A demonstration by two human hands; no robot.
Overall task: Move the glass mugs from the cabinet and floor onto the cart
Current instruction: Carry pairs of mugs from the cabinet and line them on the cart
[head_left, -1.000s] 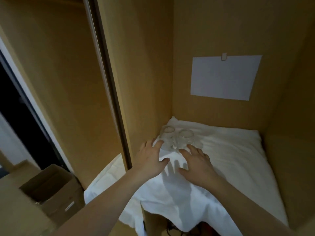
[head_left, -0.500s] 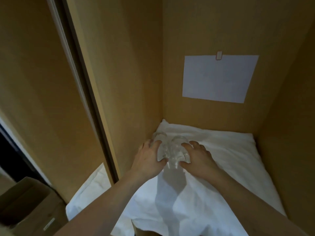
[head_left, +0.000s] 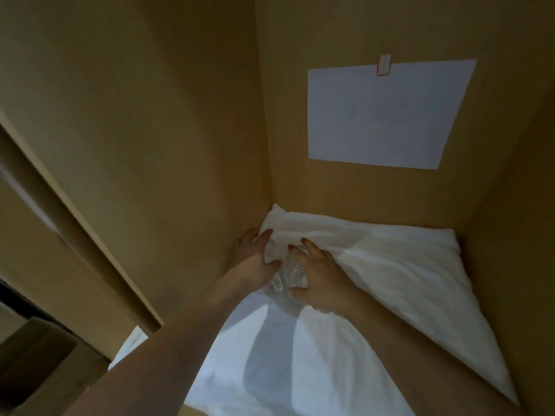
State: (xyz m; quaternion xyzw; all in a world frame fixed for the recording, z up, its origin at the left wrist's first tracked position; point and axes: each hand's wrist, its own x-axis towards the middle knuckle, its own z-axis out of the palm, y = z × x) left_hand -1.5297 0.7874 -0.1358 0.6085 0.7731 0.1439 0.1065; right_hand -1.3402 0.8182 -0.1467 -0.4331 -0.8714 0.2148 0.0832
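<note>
Tan wooden cabinet compartment (head_left: 180,121), floor lined with a rumpled white cloth (head_left: 360,265). Contents: two clear glass mugs (head_left: 289,270), side by side and touching, near the back left corner on the cloth. Left hand (head_left: 255,253) has its grip curled round the left mug; right hand (head_left: 322,277) has its grip curled round the right mug, thumb below. One white paper sheet (head_left: 387,115) hangs on the back wall under one small clip (head_left: 384,65). One brown cardboard box (head_left: 39,364) at lower left, contents not visible.

Cabinet shelf (head_left: 498,295) under white cloth (head_left: 375,280) (rumpled); glass mugs (head_left: 288,271) on cloth
</note>
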